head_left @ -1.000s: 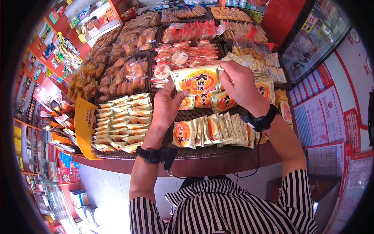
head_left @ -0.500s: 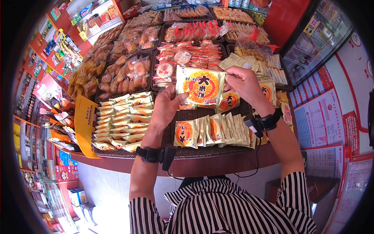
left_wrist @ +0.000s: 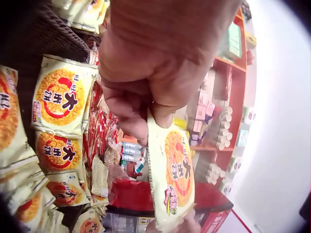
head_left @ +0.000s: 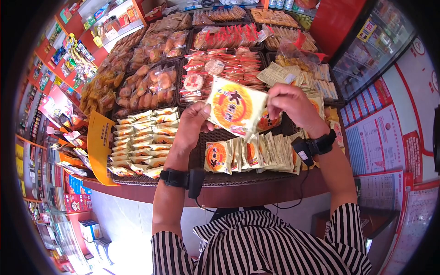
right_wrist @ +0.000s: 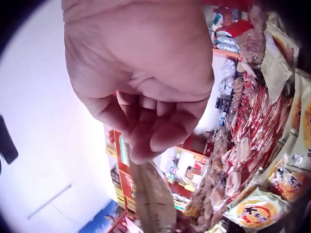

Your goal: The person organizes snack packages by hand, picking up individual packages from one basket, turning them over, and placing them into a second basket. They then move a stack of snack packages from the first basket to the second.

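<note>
Apparently checking a tilted packet (head_left: 233, 107) above the basket (head_left: 220, 182), pinched at opposite sides by the nearly closed fingers of left hand (head_left: 192, 123) and right hand (head_left: 293, 103), next needing gentle levelling.

Lots going on around this table (head_left: 238, 196), honestly. Bagged buns (head_left: 156, 87) fill a dark tray at left, just beside a heap of snacks in red wrappers (head_left: 233, 66). There's a bright yellow card (head_left: 99, 149) standing at the table's left edge. Off to the left you've got red shelves (head_left: 49, 44) crammed with goods, and a glass-front cabinet (head_left: 376, 41) with a yellow sticker (head_left: 367, 29) sits at far right, near some wall posters (head_left: 373, 137).
</note>
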The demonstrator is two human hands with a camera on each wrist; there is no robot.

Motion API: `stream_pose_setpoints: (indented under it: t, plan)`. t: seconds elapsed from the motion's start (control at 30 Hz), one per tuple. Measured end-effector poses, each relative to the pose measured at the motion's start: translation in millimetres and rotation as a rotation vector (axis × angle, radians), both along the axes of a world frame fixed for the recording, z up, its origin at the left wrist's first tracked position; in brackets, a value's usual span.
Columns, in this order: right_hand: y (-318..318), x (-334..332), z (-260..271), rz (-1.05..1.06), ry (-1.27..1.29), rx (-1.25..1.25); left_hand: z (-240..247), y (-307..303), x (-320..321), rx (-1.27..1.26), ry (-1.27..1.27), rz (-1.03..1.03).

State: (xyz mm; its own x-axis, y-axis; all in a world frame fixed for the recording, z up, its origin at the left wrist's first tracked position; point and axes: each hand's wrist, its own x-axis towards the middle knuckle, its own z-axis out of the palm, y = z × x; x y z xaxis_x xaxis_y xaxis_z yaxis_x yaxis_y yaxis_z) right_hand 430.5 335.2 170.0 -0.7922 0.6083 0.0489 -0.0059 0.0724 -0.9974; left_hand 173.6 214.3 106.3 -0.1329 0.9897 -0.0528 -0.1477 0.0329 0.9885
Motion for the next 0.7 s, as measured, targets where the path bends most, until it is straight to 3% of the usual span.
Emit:
stream_pose_setpoints:
  t: [0.07, 0.1, 0.23, 0.33, 0.47, 0.53, 0.7]
  plan:
    - [4.9, 4.8, 1.4, -0.070, 0.161, -0.081, -6.6, -0.4, -5.0, -0.019, -0.099, 0.152]
    - [3.2, 3.7, 5.9, -0.166, 0.109, -0.085, -7.6, -1.2, -7.8, -0.021, -0.049, 0.151]
    - [2.0, -2.9, -1.1, -0.182, -0.065, -0.044, -2.4, -0.4, 0.4, 0.030, 0.004, 0.135]
    - [-3.0, -14.2, -14.8, -0.270, -0.194, 0.146, 1.0, 0.4, 5.8, 0.070, 0.033, 0.083]
    - [-3.3, -18.5, -22.5, -0.264, -0.218, 0.050, 1.7, -0.8, 4.1, 0.206, -0.132, 0.037]
    - [-8.2, -19.2, -23.8, -0.172, -0.153, -0.165, 8.7, -1.2, 10.9, 0.270, -0.219, 0.037]
    - [-8.1, -22.2, -34.9, -0.248, -0.036, -0.198, 5.4, -0.9, 12.6, 0.338, -0.287, 0.008]
